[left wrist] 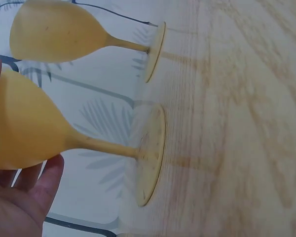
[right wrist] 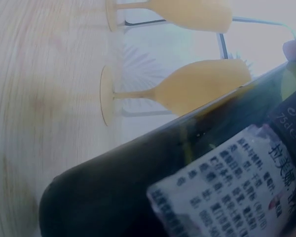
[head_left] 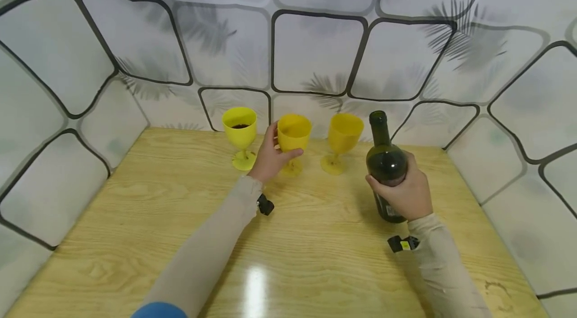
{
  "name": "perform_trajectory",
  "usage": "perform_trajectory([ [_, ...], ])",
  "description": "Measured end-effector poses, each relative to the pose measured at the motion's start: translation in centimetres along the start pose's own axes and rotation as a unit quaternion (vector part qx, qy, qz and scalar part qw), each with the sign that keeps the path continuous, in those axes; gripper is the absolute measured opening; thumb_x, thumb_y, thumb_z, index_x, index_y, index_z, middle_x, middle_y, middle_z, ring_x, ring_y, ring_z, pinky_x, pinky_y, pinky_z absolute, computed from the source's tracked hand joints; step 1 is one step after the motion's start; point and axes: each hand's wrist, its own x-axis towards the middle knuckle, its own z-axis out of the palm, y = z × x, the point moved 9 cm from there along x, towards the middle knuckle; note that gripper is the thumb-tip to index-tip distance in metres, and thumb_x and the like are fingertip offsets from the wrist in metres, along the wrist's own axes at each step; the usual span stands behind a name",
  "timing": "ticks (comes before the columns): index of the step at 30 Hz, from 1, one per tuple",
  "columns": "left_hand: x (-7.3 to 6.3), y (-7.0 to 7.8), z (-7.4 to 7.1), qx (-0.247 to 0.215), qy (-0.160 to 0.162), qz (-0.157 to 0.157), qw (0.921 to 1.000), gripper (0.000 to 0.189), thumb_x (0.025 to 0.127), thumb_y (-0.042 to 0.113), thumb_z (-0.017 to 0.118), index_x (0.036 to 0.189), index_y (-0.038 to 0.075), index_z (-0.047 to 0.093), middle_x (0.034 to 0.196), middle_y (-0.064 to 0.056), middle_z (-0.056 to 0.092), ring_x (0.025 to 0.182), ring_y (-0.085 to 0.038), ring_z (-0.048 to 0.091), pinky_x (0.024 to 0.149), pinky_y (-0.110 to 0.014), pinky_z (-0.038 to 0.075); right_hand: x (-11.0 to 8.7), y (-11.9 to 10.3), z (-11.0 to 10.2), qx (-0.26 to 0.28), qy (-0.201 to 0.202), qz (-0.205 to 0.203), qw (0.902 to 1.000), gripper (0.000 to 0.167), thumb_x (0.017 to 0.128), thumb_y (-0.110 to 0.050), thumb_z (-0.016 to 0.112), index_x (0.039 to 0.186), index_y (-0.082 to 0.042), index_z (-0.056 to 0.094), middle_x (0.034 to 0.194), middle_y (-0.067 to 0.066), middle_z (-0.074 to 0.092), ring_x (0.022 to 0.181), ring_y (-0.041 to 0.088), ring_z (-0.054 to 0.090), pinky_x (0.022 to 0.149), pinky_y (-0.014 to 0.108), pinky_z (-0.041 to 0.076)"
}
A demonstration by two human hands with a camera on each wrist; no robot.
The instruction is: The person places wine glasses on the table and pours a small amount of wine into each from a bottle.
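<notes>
My left hand (head_left: 269, 156) grips the bowl of the middle yellow wine goblet (head_left: 295, 133), thumb on the near side and fingers round the other. That goblet stands upright, its round foot (left wrist: 152, 155) on the table in the left wrist view. My right hand (head_left: 413, 192) holds a dark green wine bottle (head_left: 386, 164) round its body, neck upward. A white printed label (right wrist: 222, 187) shows on the bottle in the right wrist view. To the right of the held goblet stands another yellow goblet (head_left: 345, 133). A third goblet (head_left: 240, 135), left of my left hand, has dark liquid inside.
The light wood table (head_left: 149, 208) runs back to a patterned wall (head_left: 315, 52) close behind the goblets. Side walls (head_left: 500, 157) in the same pattern flank it. A small black device (head_left: 265, 205) sits at my left wrist, another (head_left: 402, 244) at the right.
</notes>
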Motion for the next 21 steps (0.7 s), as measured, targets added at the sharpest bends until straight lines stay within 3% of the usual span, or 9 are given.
perform_trajectory([
  [14, -2.8, 0.9, 0.5, 0.004, -0.084, 0.011, 0.9964, 0.089, 0.086, 0.020, 0.087, 0.155, 0.027, 0.031, 0.141, -0.001, 0.049, 0.121, -0.024, 0.056, 0.102, -0.043, 0.053, 0.0, 0.0, 0.2, -0.006, -0.008, -0.005, 0.9999, 0.080, 0.077, -0.027, 0.090, 0.140, 0.000, 0.049, 0.109, 0.027, 0.072, 0.089, 0.043, 0.071, 0.075, 0.057, 0.053],
  [21, -4.2, 1.6, 1.1, 0.014, -0.149, 0.008, 0.9887, 0.093, 0.082, 0.017, 0.090, 0.153, 0.026, 0.030, 0.145, 0.002, 0.050, 0.129, -0.022, 0.054, 0.105, -0.048, 0.050, 0.0, 0.0, 0.2, -0.015, -0.009, -0.006, 0.9998, 0.081, 0.077, -0.029, 0.090, 0.140, 0.000, 0.049, 0.108, 0.027, 0.072, 0.089, 0.043, 0.071, 0.075, 0.057, 0.053],
])
